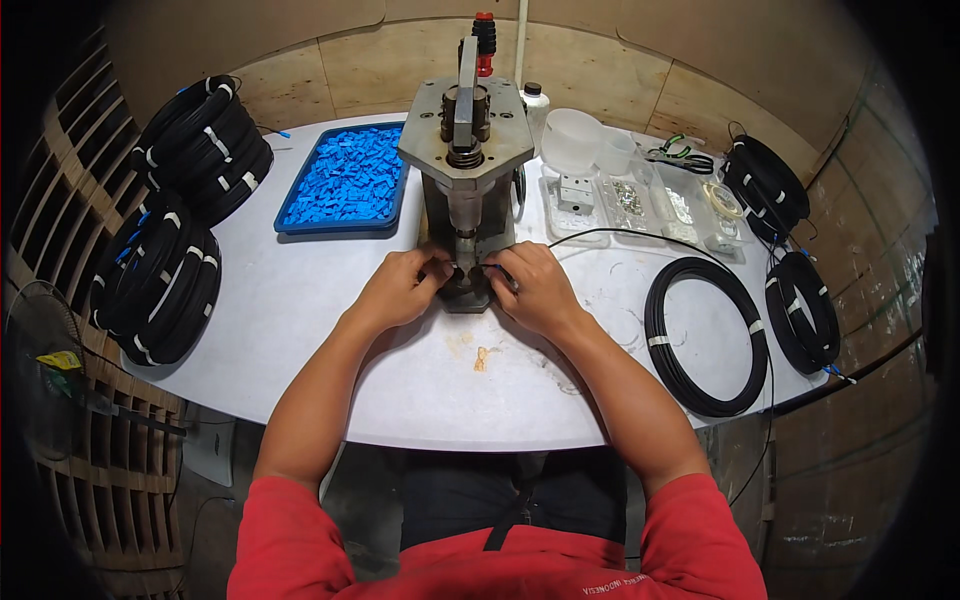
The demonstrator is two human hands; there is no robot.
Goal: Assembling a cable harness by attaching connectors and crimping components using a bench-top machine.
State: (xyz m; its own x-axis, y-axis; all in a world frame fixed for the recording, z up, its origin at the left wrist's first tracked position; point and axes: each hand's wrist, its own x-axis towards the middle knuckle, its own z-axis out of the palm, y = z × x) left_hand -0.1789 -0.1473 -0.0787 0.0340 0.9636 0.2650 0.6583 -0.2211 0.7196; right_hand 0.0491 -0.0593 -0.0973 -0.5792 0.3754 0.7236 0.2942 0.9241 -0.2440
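A metal bench press (465,195) stands in the middle of the table, a steel lever on top and a ram coming down toward its base. My left hand (408,283) is at the left of the ram, fingers bent together near the die; whatever they pinch is too small to make out. From the right, my right hand (535,285) pinches the end of a black cable (640,232) close to the die. That cable arcs back over the table to a black cable coil (707,335) with white ties, lying flat on the right.
A blue tray (342,180) of small blue plastic pieces lies left of the press. Tied black coils (160,275) are stacked at the far left, with more coils (803,312) at the right. Clear boxes (640,205) of small metal parts and a white tub (572,140) stand behind my right hand.
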